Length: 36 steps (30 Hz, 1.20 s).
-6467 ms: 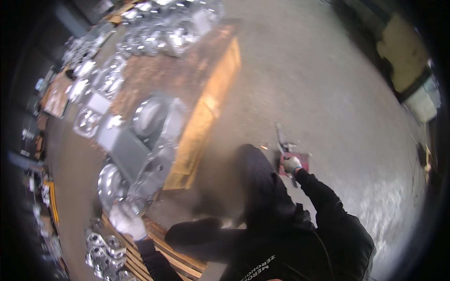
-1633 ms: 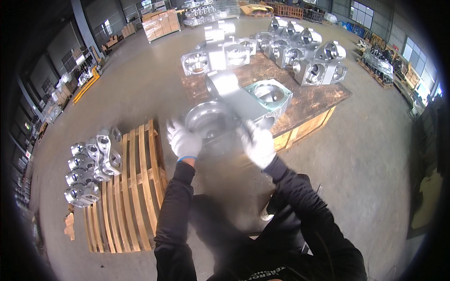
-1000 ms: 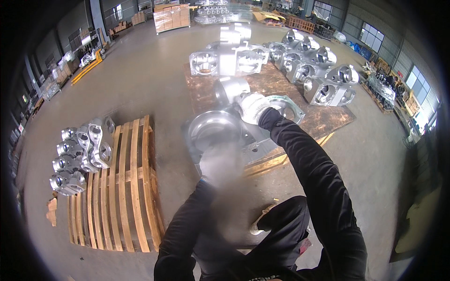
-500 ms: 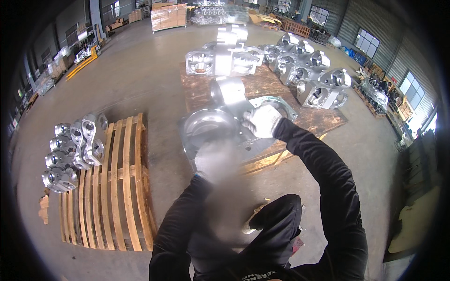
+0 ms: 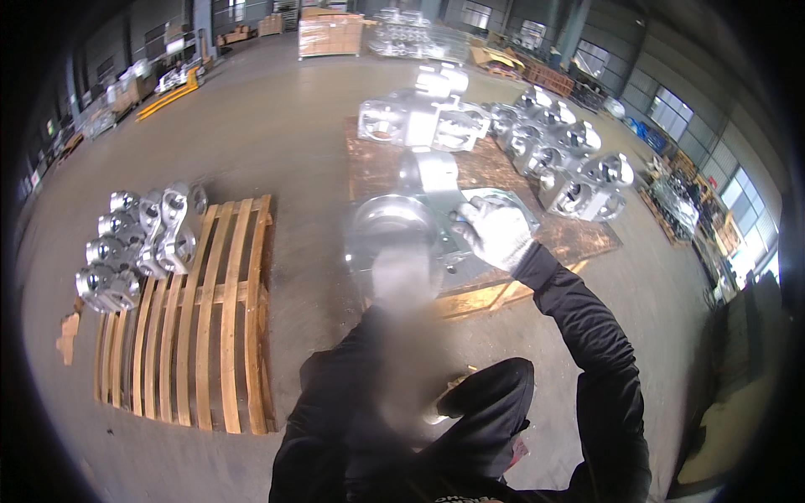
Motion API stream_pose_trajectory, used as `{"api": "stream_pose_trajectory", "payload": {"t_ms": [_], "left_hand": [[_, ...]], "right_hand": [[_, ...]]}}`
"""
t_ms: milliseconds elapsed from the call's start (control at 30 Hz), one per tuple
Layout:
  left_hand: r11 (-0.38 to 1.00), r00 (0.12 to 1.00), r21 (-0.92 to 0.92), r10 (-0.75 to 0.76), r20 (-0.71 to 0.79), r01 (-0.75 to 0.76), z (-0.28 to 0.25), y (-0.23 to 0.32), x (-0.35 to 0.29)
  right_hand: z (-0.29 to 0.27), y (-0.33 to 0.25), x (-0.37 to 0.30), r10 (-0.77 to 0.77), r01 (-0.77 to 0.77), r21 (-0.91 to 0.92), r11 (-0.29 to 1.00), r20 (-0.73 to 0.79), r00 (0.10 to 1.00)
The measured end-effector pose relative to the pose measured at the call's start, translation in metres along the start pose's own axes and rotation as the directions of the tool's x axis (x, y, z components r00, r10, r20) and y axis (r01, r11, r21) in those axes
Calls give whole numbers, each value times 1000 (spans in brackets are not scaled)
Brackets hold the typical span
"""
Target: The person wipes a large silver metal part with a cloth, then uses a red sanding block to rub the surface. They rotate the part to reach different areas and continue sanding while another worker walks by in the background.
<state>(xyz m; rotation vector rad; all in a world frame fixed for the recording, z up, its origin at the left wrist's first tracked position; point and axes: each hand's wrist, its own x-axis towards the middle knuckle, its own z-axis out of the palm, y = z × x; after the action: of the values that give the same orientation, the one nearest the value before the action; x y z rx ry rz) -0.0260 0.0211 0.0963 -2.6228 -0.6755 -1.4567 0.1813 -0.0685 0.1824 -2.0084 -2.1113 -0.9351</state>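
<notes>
A large machined silver metal casting (image 5: 434,172) lies on a brown wooden board (image 5: 373,172) in front of me. It has a wide round bore at its left, a raised cylindrical hub and a flanged opening at its right. My right hand (image 5: 496,235), in a white glove, is over the right flange. Its fingers are bent together near the middle of the casting; what they hold, if anything, is too small to make out. At the near edge of the left bore is my left hand (image 5: 404,272), also gloved; a hazy smear over it hides its fingers.
More silver castings (image 5: 419,121) stand at the board's far side, with others (image 5: 579,172) along its right. Left of me, a slatted wooden pallet (image 5: 205,323) carries several smaller castings (image 5: 138,243). Farther back are a yellow pallet jack (image 5: 172,96) and wrapped boxes (image 5: 329,38).
The whole view has shifted, so the board and castings appear farther right and slightly lower. My left hand has moved slightly forward over the casting; the right stays by the flange with its fingers changed.
</notes>
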Motion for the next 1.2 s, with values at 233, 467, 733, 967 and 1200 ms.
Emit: {"api": "stream_pose_trajectory", "payload": {"t_ms": [233,467,733,967,1200], "left_hand": [[989,993,-149,10,116,7,12,-12,-4],[970,982,-213,-78,170,114,17,-8,-6],[971,985,-227,-42,165,80,9,-11,-2],[973,990,-216,-53,129,80,13,-10,-3],[967,965,-241,-21,263,87,5,-10,-2]], "right_hand": [[20,-78,131,-193,158,165,974,227,955],[47,-106,185,-164,111,166,980,354,921],[53,-104,202,-237,248,19,969,372,897],[47,-108,192,-269,262,66,963,316,910],[48,-114,195,-323,330,-4,944,196,926]]}}
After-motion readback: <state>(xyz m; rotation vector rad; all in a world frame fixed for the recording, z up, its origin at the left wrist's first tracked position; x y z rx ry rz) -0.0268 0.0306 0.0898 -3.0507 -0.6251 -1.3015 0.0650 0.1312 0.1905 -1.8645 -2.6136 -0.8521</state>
